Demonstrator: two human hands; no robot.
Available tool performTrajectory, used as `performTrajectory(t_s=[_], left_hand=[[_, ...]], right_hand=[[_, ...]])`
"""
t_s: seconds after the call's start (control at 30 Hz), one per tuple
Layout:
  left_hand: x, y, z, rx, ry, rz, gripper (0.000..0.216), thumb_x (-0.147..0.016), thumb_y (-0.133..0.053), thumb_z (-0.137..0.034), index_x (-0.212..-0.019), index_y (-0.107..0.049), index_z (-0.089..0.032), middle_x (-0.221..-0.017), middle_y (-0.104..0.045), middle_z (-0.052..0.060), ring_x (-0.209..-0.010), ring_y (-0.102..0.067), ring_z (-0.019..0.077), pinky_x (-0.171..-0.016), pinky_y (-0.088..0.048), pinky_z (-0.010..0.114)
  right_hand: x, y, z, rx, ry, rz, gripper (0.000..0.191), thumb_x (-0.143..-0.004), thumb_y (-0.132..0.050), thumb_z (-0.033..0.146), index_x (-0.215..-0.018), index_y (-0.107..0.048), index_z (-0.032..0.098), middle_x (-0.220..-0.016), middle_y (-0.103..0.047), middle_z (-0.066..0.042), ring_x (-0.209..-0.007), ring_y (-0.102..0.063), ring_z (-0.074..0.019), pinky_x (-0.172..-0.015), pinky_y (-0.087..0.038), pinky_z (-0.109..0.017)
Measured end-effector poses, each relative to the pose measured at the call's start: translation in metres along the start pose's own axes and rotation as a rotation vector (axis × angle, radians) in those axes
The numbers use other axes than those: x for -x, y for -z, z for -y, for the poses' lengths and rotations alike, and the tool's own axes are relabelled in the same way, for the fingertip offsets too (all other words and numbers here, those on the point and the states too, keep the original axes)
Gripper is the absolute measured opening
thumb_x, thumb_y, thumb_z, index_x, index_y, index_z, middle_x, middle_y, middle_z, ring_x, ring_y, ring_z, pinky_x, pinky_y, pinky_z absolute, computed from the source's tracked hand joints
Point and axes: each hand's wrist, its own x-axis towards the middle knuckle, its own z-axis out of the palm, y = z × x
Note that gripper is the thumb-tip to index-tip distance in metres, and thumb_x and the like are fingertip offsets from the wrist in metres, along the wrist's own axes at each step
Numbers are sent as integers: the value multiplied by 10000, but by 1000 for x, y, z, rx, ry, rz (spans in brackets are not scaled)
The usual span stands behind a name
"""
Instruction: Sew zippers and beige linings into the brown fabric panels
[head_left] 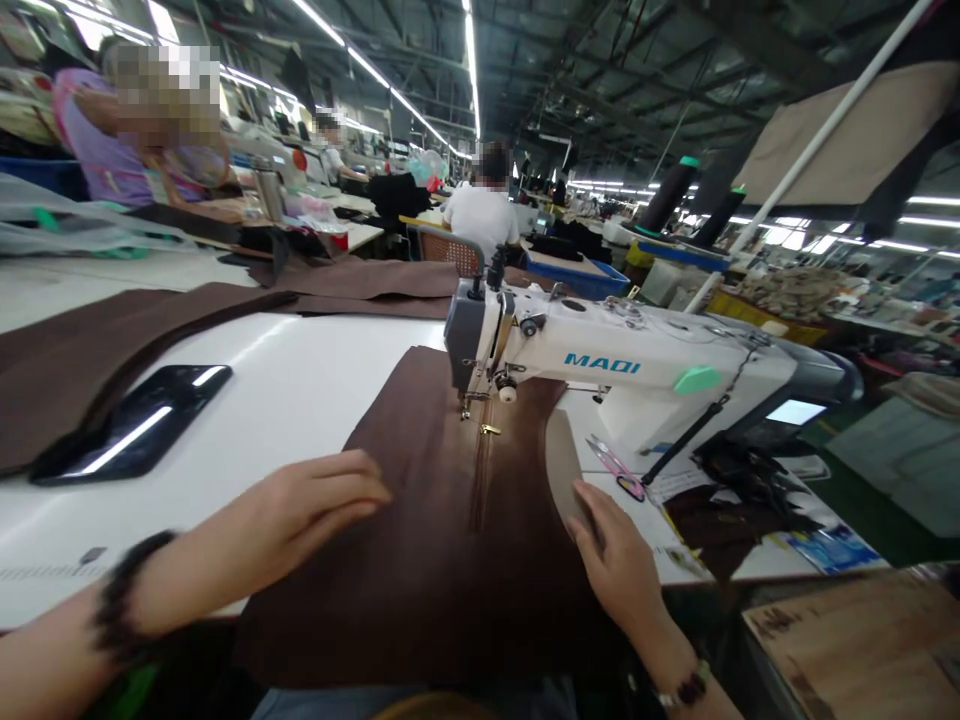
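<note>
A dark brown fabric piece lies under the head of a white sewing machine and hangs over the table's front edge. A brass-coloured zipper pull sits on a zipper line at its middle, just in front of the presser foot. My left hand is over the fabric's left side, fingers stretched out and close together, holding nothing visible. At the right edge, my right hand grips the brown fabric between thumb and fingers, where its paler underside turns up.
Pink-handled scissors lie right of the fabric, by the machine's base. A dark phone and brown fabric panels are on the left. A cardboard box stands at lower right. Other people sit at machines beyond.
</note>
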Motion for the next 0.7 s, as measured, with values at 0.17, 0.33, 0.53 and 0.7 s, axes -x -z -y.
performTrajectory(t_s=[0.17,0.33,0.53,0.7], left_hand=[[-77,-74,26,15,-170,122,326,-899,-460,-331,-1148,-536,-135,-1186,-508,137,-1087,-507,242,-961,-409,401],[-81,-97,33,-60,-141,175,423,-896,-438,-392,-1237,-457,-142,-1262,-442,167,-1181,-428,291,-1001,-329,518],[-78,-97,32,-124,-70,175,432,-913,-390,-405,-1253,-433,-142,-1276,-426,188,-1231,-367,320,-985,-333,531],[-84,-100,41,-145,-44,205,434,-923,-367,-390,-1259,-429,-123,-1291,-408,205,-1246,-348,336,-982,-330,546]], right_hand=[[0,1,0,33,50,56,326,-898,-396,295,-1154,-524,138,-1105,-601,-103,-1027,-561,-211,-855,-502,-403],[-9,9,-2,41,134,145,320,-893,-394,262,-1169,-519,157,-1125,-600,-89,-1034,-566,-203,-843,-514,-382],[-35,7,-14,36,197,247,323,-899,-374,264,-1154,-542,159,-1153,-588,-83,-1062,-558,-194,-860,-515,-361],[-51,-1,-23,54,244,306,333,-893,-371,242,-1164,-542,151,-1191,-565,-86,-1087,-542,-190,-892,-501,-368]])
